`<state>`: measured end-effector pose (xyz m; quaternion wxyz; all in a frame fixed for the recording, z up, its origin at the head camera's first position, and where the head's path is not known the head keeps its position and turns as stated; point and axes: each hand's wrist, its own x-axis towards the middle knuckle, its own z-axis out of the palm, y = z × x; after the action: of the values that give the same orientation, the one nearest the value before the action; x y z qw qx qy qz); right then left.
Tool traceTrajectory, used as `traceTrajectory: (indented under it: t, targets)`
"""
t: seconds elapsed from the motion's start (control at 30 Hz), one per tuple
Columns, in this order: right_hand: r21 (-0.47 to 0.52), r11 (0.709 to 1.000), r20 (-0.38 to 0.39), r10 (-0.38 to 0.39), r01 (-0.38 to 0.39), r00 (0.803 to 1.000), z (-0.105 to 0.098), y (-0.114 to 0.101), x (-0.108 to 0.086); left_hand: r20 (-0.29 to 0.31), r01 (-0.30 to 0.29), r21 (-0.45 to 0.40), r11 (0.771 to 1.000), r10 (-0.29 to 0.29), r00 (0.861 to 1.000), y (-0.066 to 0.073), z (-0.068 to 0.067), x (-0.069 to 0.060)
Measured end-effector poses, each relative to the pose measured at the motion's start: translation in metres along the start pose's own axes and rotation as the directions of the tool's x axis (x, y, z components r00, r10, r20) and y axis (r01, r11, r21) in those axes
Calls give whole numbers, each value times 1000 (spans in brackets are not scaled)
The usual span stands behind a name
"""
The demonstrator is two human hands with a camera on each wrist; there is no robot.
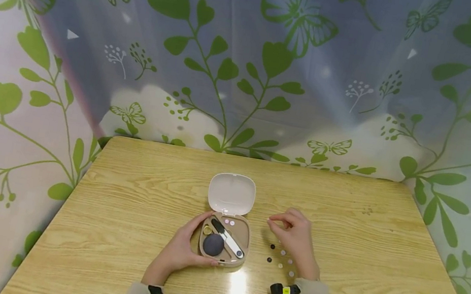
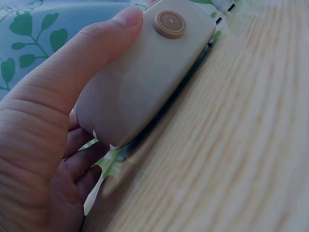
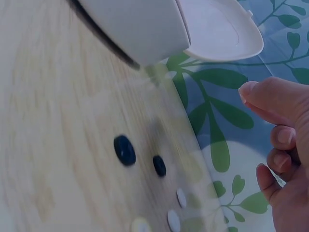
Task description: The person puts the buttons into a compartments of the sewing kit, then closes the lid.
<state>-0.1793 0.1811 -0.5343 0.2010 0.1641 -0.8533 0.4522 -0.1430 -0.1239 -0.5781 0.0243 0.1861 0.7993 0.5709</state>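
A small beige case (image 1: 246, 251) stands on the table with its lid open, and my left hand (image 1: 184, 249) grips it from the left, thumb at its front edge. Inside are a slim black-and-white tool (image 1: 227, 238), a dark round ball (image 1: 213, 245), a gold ring (image 1: 207, 230) and two pale buttons (image 1: 229, 222). In the left wrist view, the thumb lies beside a tan button-shaped knob (image 2: 170, 24) on the case's front. Right of the case, my right hand (image 1: 295, 233) is raised, thumb and index fingertips together; whether something small is between them cannot be told.
Loose buttons lie on the wooden table (image 1: 368, 245) below the right hand: two black buttons (image 3: 124, 150) and several pale buttons (image 3: 174, 220). The case's lid (image 1: 231, 193) leans back behind it. A patterned curtain (image 1: 248, 67) hangs along the table's far edge.
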Motion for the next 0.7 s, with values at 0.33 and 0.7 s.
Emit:
traceTrajectory:
  t: [0.33, 0.7]
  targets:
    - [5, 997, 5, -74, 74, 997, 13, -8, 8, -5, 15, 0, 1000, -15, 1000, 0, 0, -1]
    - [49, 994, 20, -98, 97, 995, 30, -16, 11, 3, 17, -8, 1000, -17, 1000, 6, 0, 0]
